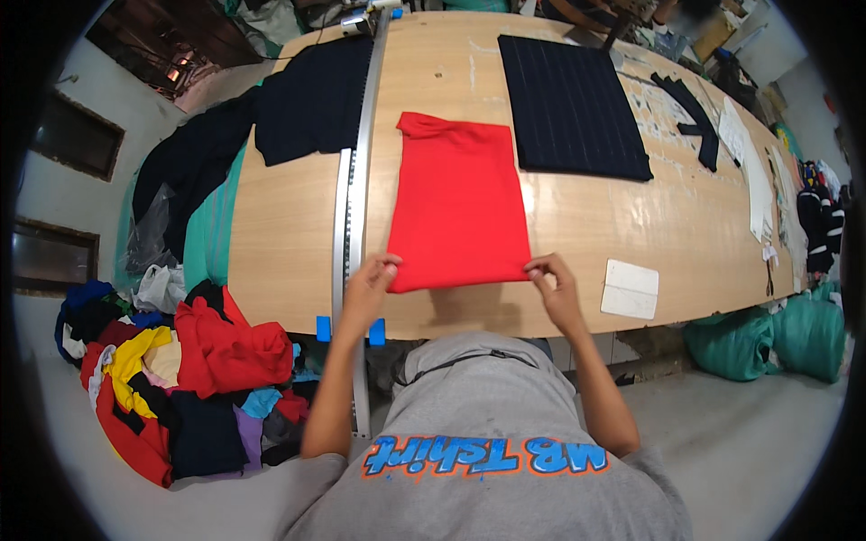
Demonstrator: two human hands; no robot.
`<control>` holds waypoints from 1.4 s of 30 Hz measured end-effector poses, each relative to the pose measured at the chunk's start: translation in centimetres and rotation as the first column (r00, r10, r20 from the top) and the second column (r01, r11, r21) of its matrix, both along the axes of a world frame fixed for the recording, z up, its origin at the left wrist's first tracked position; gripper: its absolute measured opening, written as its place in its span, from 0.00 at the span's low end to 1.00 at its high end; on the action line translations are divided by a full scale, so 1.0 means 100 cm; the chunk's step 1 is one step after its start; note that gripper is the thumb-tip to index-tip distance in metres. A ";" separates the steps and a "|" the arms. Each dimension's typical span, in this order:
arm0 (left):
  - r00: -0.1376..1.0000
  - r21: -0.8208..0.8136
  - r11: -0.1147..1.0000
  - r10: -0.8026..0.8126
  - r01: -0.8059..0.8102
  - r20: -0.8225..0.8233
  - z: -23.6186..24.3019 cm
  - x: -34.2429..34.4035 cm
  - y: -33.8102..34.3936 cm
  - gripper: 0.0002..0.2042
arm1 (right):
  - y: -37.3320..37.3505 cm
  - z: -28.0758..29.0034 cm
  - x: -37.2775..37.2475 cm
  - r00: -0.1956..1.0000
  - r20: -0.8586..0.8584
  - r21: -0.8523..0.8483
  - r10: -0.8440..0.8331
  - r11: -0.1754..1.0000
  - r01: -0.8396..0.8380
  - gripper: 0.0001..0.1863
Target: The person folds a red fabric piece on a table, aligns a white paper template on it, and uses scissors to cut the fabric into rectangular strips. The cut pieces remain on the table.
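A folded piece of red fabric [460,203] lies on the wooden table [289,203], its near edge raised a little and casting a shadow below. My left hand [368,287] pinches its near left corner between thumb and fingers. At the near right corner, my right hand [554,287] grips the cloth the same way. The far left corner of the red fabric is bunched and turned over. Beyond it to the right rests a folded stack of dark pinstriped fabric [577,108].
Left of the red cloth, a metal rail [364,135] with blue end pieces [376,332] crosses the table. Black fabric [316,99] hangs over the far left side. A white card [630,289] lies near the right front edge. Colourful scraps [225,352] pile on the floor at left.
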State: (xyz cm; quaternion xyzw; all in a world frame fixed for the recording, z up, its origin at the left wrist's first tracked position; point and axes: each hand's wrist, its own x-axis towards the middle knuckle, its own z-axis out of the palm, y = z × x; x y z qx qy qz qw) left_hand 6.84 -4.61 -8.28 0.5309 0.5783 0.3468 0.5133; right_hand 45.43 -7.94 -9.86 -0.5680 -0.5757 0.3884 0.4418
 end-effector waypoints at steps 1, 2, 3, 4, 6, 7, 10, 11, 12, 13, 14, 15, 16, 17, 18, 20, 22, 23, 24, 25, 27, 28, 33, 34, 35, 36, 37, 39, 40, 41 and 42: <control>0.998 0.040 0.998 0.037 -0.040 0.059 -0.057 0.004 -0.020 0.11 | -0.016 -0.040 0.000 0.999 0.052 -0.053 -0.008 0.999 0.011 0.04; 0.993 -0.107 0.988 0.113 -0.109 0.036 -0.096 0.011 -0.040 0.12 | -0.031 -0.074 0.000 0.999 0.022 -0.103 -0.029 0.994 0.031 0.06; 0.983 -0.246 0.953 0.181 -0.175 0.004 -0.120 0.017 -0.056 0.14 | -0.044 -0.095 0.001 0.998 -0.020 -0.211 -0.056 0.976 0.050 0.06; 0.986 -0.253 0.953 0.168 -0.164 -0.008 -0.129 0.021 -0.066 0.16 | -0.056 -0.112 0.003 0.994 -0.060 -0.315 -0.089 0.947 0.065 0.06; 0.987 -0.270 0.949 0.157 -0.164 -0.048 -0.141 0.023 -0.085 0.20 | -0.068 -0.127 0.004 0.996 -0.074 -0.368 -0.056 0.929 0.025 0.10; 0.985 -0.282 0.946 0.174 -0.162 0.017 -0.149 0.021 -0.092 0.21 | -0.073 -0.129 0.005 0.997 -0.060 -0.385 -0.053 0.923 0.026 0.11; 0.976 -0.332 0.932 0.189 -0.144 0.108 -0.157 0.013 -0.101 0.24 | -0.081 -0.129 0.003 0.995 -0.067 -0.463 -0.070 0.886 0.031 0.16; 0.984 -0.364 0.922 0.165 -0.128 0.072 -0.158 0.010 -0.104 0.25 | -0.084 -0.127 0.002 0.990 -0.099 -0.512 -0.098 0.858 0.034 0.18; 0.990 -0.396 0.912 0.137 -0.111 0.037 -0.153 0.010 -0.104 0.25 | -0.086 -0.128 0.001 0.983 -0.128 -0.559 -0.131 0.828 0.037 0.20; 0.989 -0.411 0.908 0.127 -0.086 0.074 -0.148 0.010 -0.103 0.25 | -0.088 -0.129 0.001 0.981 -0.126 -0.563 -0.147 0.825 0.051 0.21; 0.987 -0.425 0.903 0.116 -0.058 0.112 -0.144 0.013 -0.101 0.24 | -0.091 -0.129 0.001 0.979 -0.124 -0.567 -0.164 0.821 0.066 0.22; 0.982 -0.457 0.889 0.098 -0.014 0.161 -0.141 0.011 -0.101 0.23 | -0.093 -0.132 -0.001 0.976 -0.127 -0.570 -0.179 0.818 0.076 0.22; 0.974 -0.488 0.872 0.081 0.032 0.210 -0.138 0.010 -0.101 0.22 | -0.095 -0.134 0.001 0.976 -0.106 -0.622 -0.188 0.778 0.083 0.21; 0.959 -0.532 0.841 0.058 0.103 0.277 -0.135 0.009 -0.100 0.22 | -0.096 -0.136 0.006 0.977 -0.084 -0.671 -0.197 0.736 0.091 0.20; 0.939 -0.570 0.804 0.042 0.172 0.342 -0.131 0.008 -0.099 0.21 | -0.097 -0.137 0.012 0.978 -0.063 -0.718 -0.201 0.690 0.096 0.20; 0.934 -0.572 0.780 -0.044 0.254 0.355 -0.104 0.015 -0.092 0.20 | -0.094 -0.122 0.025 0.976 -0.044 -0.666 -0.212 0.735 0.130 0.16; 0.922 -0.557 0.761 -0.138 0.333 0.362 -0.093 0.021 -0.087 0.18 | -0.090 -0.089 0.042 0.969 -0.003 -0.592 -0.246 0.781 0.197 0.11; 0.924 -0.567 0.740 -0.204 0.362 0.324 -0.091 0.021 -0.080 0.17 | -0.087 -0.076 0.052 0.959 0.029 -0.541 -0.283 0.802 0.253 0.09; 0.917 -0.575 0.717 -0.272 0.394 0.291 -0.090 0.024 -0.070 0.16 | -0.087 -0.069 0.062 0.954 0.094 -0.494 -0.284 0.819 0.292 0.09; 0.905 -0.583 0.692 -0.339 0.425 0.258 -0.090 0.026 -0.060 0.16 | -0.087 -0.066 0.073 0.945 0.160 -0.445 -0.286 0.833 0.328 0.08; 0.921 -0.385 0.861 -0.383 0.332 -0.065 -0.114 0.032 -0.029 0.17 | -0.091 -0.073 0.100 0.909 0.297 -0.340 -0.292 0.857 0.387 0.07; 0.920 -0.277 0.918 -0.343 0.286 -0.187 -0.117 0.046 0.001 0.16 | -0.096 -0.093 0.119 0.882 0.373 -0.285 -0.289 0.869 0.405 0.06; 0.926 0.355 0.922 -0.014 0.159 -0.377 -0.117 0.109 0.189 0.19 | -0.092 -0.134 0.142 0.807 0.496 -0.238 -0.319 0.844 0.480 0.05; 0.916 0.402 0.903 0.022 0.154 -0.400 -0.125 0.112 0.224 0.19 | -0.085 -0.133 0.139 0.824 0.459 -0.283 -0.332 0.824 0.490 0.06; 0.858 0.423 0.886 0.061 0.189 -0.511 -0.135 0.111 0.254 0.19 | -0.076 -0.132 0.133 0.840 0.419 -0.327 -0.346 0.805 0.495 0.06; 0.784 0.438 0.872 0.109 0.219 -0.611 -0.147 0.106 0.278 0.19 | -0.065 -0.131 0.127 0.856 0.379 -0.373 -0.353 0.788 0.490 0.07; 0.708 0.440 0.859 0.139 0.262 -0.693 -0.154 0.110 0.292 0.19 | -0.064 -0.129 0.124 0.846 0.398 -0.373 -0.355 0.780 0.503 0.09; 0.683 0.399 0.814 0.004 0.422 -0.730 -0.168 0.112 0.299 0.20 | -0.071 -0.130 0.120 0.826 0.438 -0.384 -0.354 0.757 0.528 0.11; 0.661 0.372 0.783 -0.066 0.499 -0.747 -0.173 0.114 0.298 0.21 | -0.077 -0.134 0.121 0.819 0.459 -0.417 -0.343 0.731 0.540 0.13; 0.667 0.336 0.790 -0.120 0.513 -0.735 -0.178 0.115 0.298 0.22 | -0.078 -0.137 0.126 0.808 0.479 -0.392 -0.342 0.741 0.546 0.13; 0.664 0.287 0.796 -0.183 0.533 -0.725 -0.179 0.111 0.292 0.22 | -0.086 -0.144 0.131 0.800 0.494 -0.379 -0.340 0.744 0.550 0.13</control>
